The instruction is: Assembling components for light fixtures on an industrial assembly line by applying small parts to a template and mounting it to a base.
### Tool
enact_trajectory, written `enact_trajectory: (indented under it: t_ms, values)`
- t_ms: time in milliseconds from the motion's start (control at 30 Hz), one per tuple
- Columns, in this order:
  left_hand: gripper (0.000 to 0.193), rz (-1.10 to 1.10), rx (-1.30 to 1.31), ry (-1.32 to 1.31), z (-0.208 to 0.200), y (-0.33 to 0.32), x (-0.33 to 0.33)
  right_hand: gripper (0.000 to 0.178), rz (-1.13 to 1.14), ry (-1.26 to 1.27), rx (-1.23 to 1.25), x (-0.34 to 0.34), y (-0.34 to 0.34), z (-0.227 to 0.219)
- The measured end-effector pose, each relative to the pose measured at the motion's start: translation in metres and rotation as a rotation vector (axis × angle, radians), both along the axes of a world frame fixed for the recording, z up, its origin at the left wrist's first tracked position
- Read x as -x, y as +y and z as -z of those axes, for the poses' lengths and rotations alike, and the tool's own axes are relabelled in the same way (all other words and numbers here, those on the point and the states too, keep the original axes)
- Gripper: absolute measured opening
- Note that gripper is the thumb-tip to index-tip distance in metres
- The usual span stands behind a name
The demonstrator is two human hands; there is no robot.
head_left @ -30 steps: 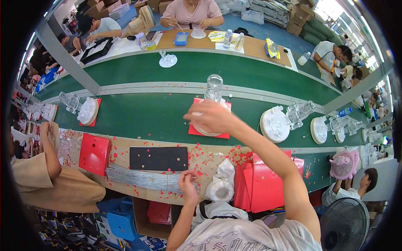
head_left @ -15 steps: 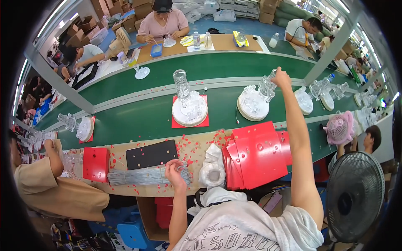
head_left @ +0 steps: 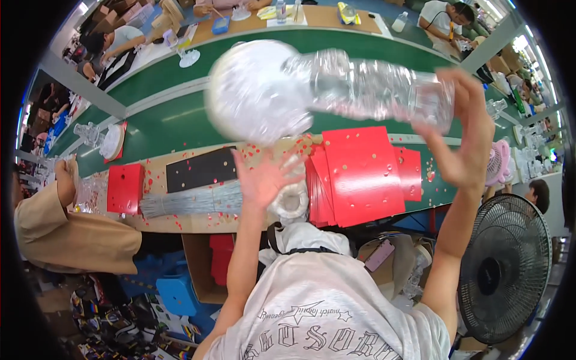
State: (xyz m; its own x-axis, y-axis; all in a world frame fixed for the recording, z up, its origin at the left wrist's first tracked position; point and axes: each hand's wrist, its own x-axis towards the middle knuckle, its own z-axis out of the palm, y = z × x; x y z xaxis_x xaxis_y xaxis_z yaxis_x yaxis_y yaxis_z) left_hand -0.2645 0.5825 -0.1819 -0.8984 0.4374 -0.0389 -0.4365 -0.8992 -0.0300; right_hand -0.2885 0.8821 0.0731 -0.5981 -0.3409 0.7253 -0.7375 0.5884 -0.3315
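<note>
In the air over the belt, my right hand (head_left: 465, 129) grips the narrow end of a clear ribbed plastic column (head_left: 366, 84). The column lies nearly level, with a wide round white base (head_left: 258, 90) at its left end, blurred by motion. My left hand (head_left: 264, 180) is open with its fingers spread, below the base and above the work surface, holding nothing. Close to that hand are a bundle of thin grey wire ties (head_left: 186, 203), a black panel (head_left: 203, 170) and a white plastic-wrapped ring (head_left: 290, 200). The raised piece hides part of the green belt.
Stacked red sheets (head_left: 363, 180) lie right of the ring, a red box (head_left: 125, 189) farther left. Another clear piece with a white base (head_left: 112, 143) lies on the green belt (head_left: 174, 123). A black fan (head_left: 504, 270) stands at right. Co-workers sit across and beside the belt.
My right hand has lifted the clear column with its white base off the belt and brought it nearer, tipping it sideways. My left hand's fingers have spread from a curl. The view has shifted.
</note>
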Motion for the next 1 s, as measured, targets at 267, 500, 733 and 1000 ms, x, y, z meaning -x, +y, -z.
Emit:
enact_trajectory:
  t_ms: [267,500,733,1000]
  values:
    - [0.061,-0.668,1.087,-0.247,0.052,-0.149,-0.118,0.058,-0.023,-0.516,-0.199,-0.069,-0.061,0.252]
    - [0.068,-0.842,1.044,-0.060,-0.044,-0.106,-0.137,0.055,-0.119,-0.796,-0.240,-0.082,-0.125,0.353]
    - [0.058,-0.912,1.324,-0.048,-0.032,-0.039,-0.119,0.035,0.179,-0.759,0.474,-0.064,-0.094,0.240]
    - [0.053,-0.800,1.147,-0.040,-0.070,0.032,-0.114,0.065,-0.218,-0.342,-0.248,-0.111,-0.117,0.145]
